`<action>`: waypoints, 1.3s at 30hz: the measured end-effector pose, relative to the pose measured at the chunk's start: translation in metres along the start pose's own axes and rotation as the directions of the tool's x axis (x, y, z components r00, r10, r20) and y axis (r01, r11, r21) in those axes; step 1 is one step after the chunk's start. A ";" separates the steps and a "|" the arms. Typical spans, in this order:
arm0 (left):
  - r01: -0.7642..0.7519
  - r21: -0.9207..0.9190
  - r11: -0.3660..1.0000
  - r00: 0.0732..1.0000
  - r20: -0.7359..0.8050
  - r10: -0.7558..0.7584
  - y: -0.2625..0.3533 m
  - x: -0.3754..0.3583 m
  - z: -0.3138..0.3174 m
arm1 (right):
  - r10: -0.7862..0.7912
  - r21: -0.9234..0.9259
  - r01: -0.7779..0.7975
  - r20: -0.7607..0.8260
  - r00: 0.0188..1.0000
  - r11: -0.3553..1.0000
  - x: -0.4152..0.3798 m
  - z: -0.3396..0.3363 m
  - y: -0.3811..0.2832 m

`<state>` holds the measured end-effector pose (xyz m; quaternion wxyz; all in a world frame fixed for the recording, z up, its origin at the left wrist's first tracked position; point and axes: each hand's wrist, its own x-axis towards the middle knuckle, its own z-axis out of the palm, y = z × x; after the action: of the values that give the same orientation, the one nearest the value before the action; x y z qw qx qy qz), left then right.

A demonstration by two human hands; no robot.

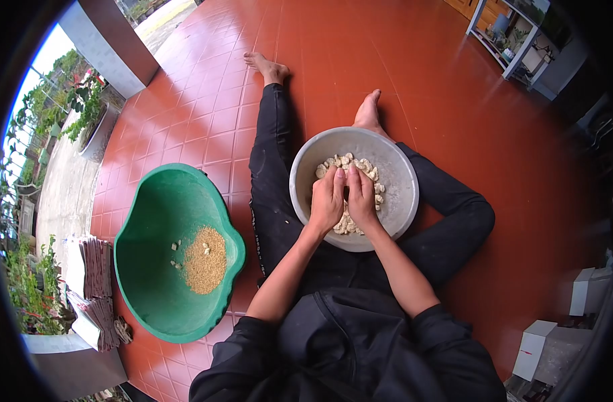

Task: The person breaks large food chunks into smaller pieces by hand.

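Observation:
A round grey bowl (403, 194) rests between my legs, with many pale, whitish lumpy pieces (350, 226) in its bottom. Both hands are inside it, side by side, thumbs on top and pointing away from me. My left hand (328, 198) is on the left with its fingers curled down. Close against it, my right hand (361, 197) is curled the same way. The undersides of both hands are hidden, so whatever they hold cannot be made out. Pale pieces lie around and beyond the fingertips.
On my left stands a green basin (152, 201) with a heap of tan grains (209, 264) and a few pale bits. Stacked folded sacks (97, 268) lie beyond it. A pillar (112, 47) rises at the far left. White boxes (534, 348) sit at lower right on the red floor.

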<state>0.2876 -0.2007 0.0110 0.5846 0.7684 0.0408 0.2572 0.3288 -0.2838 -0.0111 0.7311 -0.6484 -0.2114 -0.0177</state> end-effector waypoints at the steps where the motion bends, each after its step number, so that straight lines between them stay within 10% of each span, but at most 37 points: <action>1: -0.019 0.013 1.000 1.000 0.007 0.019 -0.002 0.000 -0.001 | 0.002 0.001 -0.002 -0.002 1.000 1.000 -0.002 0.001 0.000; 13: -0.059 0.135 0.989 0.997 0.056 0.052 -0.035 -0.002 0.002 | 0.168 0.147 -0.153 -0.089 0.982 0.977 -0.009 0.009 0.024; 23: 0.120 -0.027 0.992 0.979 -0.160 -0.123 -0.025 0.000 0.003 | -0.031 -0.283 0.024 -0.017 0.999 0.959 -0.006 0.011 0.014; 39: -0.056 0.101 0.993 0.993 0.111 0.044 -0.011 0.005 -0.013 | -0.042 -0.364 0.019 -0.056 0.998 0.931 0.004 -0.003 0.006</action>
<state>0.2886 -0.1835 0.0047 0.5387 0.8113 0.0028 0.2270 0.3351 -0.2850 -0.0157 0.6046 -0.7681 -0.1915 -0.0881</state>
